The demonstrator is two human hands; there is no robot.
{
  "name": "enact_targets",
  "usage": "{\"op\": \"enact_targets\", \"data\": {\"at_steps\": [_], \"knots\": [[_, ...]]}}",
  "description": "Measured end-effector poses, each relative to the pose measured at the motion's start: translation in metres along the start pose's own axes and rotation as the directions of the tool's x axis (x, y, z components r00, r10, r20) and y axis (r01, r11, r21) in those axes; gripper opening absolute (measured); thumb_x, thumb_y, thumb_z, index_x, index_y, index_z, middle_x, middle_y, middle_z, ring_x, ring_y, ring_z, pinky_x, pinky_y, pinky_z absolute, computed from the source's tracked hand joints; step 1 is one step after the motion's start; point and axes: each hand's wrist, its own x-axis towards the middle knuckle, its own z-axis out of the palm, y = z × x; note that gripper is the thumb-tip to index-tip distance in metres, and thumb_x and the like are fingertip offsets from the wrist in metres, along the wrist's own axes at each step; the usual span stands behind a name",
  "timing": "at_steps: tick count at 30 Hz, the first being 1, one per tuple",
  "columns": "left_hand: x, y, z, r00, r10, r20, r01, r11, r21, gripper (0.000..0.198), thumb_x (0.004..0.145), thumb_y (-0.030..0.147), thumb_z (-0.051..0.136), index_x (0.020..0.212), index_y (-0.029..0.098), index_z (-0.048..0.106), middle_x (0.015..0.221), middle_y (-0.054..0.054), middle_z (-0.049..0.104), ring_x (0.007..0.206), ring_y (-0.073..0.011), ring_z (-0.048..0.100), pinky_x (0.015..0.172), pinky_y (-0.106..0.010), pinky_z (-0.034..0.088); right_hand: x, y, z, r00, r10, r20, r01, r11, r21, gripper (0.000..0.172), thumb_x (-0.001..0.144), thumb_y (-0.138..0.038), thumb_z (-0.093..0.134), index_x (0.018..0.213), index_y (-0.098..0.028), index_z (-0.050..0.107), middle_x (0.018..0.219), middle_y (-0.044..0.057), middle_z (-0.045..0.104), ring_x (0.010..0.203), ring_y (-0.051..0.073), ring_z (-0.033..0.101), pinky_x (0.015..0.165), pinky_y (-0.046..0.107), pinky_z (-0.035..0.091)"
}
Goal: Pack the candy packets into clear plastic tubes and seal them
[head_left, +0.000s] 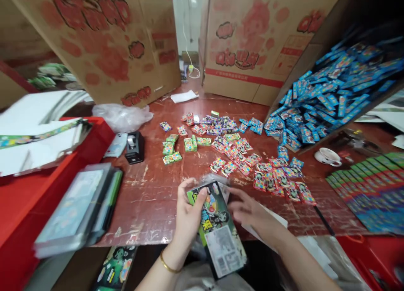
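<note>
My left hand [187, 211] grips a green and black candy box [217, 223], thumb on its printed front and fingers behind. The box is tilted, with a white barcode label near its lower end. To its right, my right hand [249, 211] is blurred, with fingers apart and reaching toward the box's side. Whether its fingertips touch the box I cannot tell. Behind the top of the box is a blurred, see-through plastic piece [217, 178]. Beyond the hands lie small candy packets: green ones [170, 148], red ones [235, 152] and purple ones [225, 125].
A carton of blue packets [334, 93] lies tipped on the right, near a white cup [328, 156]. Flat printed sheets [372, 190] overlap at the right edge. On the left are a black tape dispenser [134, 148], plastic-wrapped boxes [75, 207] and a red bin [101, 133]. Large cartons [243, 43] stand behind.
</note>
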Motion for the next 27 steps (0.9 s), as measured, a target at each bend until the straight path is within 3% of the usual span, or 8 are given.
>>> {"op": "enact_targets", "data": {"at_steps": [4,7,9,11,15,18,20,27], "knots": [[0.007,0.022,-0.011,0.951,0.309,0.002,-0.305,0.936,0.176,0.062,0.084,0.039,0.056,0.134,0.027,0.021,0.134,-0.014,0.045,0.122,-0.0272,0.049,0.096,-0.047,0.043,-0.031,-0.021,-0.006,0.992,-0.127,-0.018,0.113,0.930,-0.350,0.079,0.070,-0.027,0.074,0.136,-0.028,0.031,0.083,0.003,0.068,0.077,0.022,0.067,0.067,0.035,0.054],[0.002,0.051,-0.013,0.763,0.570,0.304,-0.630,0.550,0.549,0.079,0.069,0.040,0.073,0.135,0.027,0.031,0.147,-0.014,0.030,0.138,-0.0367,0.021,0.109,-0.063,0.010,-0.044,-0.054,0.003,0.946,-0.313,-0.089,0.213,0.802,-0.558,0.078,0.070,-0.017,0.071,0.136,-0.030,0.031,0.086,0.003,0.068,0.085,0.022,0.066,0.076,0.036,0.052],[-0.003,0.065,-0.010,0.667,0.423,0.613,-0.744,0.427,0.514,0.071,0.067,0.041,0.076,0.129,0.028,0.043,0.134,-0.011,0.051,0.128,-0.0367,0.040,0.108,-0.065,0.007,-0.040,-0.075,0.012,0.933,-0.358,-0.045,0.270,0.774,-0.572,0.077,0.069,-0.015,0.071,0.135,-0.029,0.033,0.087,0.003,0.069,0.087,0.022,0.066,0.077,0.035,0.052],[-0.008,0.068,-0.007,0.636,0.205,0.744,-0.696,0.570,0.437,0.049,0.076,0.041,0.068,0.119,0.027,0.052,0.108,-0.006,0.067,0.102,-0.0292,0.062,0.103,-0.058,0.032,-0.027,-0.087,0.015,0.933,-0.360,-0.004,0.316,0.825,-0.468,0.076,0.069,-0.018,0.073,0.133,-0.027,0.033,0.086,0.002,0.069,0.081,0.021,0.067,0.071,0.033,0.053],[-0.019,0.040,-0.005,0.762,0.045,0.646,-0.326,0.889,0.323,0.051,0.086,0.035,0.055,0.133,0.028,0.036,0.107,-0.007,0.066,0.096,-0.0246,0.064,0.078,-0.038,0.054,0.000,-0.072,0.009,0.857,-0.446,-0.258,0.394,0.890,-0.230,0.056,0.073,-0.029,0.072,0.121,-0.025,0.042,0.089,0.002,0.070,0.059,0.015,0.067,0.057,0.030,0.054],[-0.028,0.014,-0.010,0.825,0.099,0.556,-0.228,0.959,0.169,0.064,0.089,0.028,0.051,0.142,0.033,0.015,0.137,-0.008,0.047,0.122,-0.0248,0.049,0.094,-0.038,0.048,0.000,-0.031,0.016,0.589,-0.606,-0.535,0.545,0.786,-0.292,0.045,0.078,-0.028,0.068,0.117,-0.025,0.045,0.095,0.003,0.069,0.079,0.017,0.069,0.076,0.034,0.054],[-0.033,0.003,-0.015,0.855,0.102,0.509,-0.190,0.974,0.124,0.062,0.089,0.027,0.050,0.141,0.034,0.018,0.143,-0.007,0.040,0.127,-0.0246,0.044,0.097,-0.038,0.046,-0.008,-0.001,0.030,0.484,-0.659,-0.576,0.575,0.736,-0.358,0.040,0.082,-0.024,0.064,0.117,-0.024,0.046,0.097,0.005,0.070,0.093,0.018,0.067,0.086,0.036,0.051],[-0.043,-0.018,-0.026,0.928,0.016,0.372,-0.049,0.996,0.079,0.039,0.083,0.026,0.061,0.113,0.030,0.037,0.090,0.002,0.058,0.076,-0.0136,0.060,0.064,-0.023,0.051,-0.017,0.046,0.065,0.512,-0.678,-0.527,0.581,0.725,-0.369,0.044,0.085,-0.018,0.060,0.124,-0.025,0.042,0.107,0.008,0.067,0.095,0.019,0.066,0.079,0.034,0.056]]}}
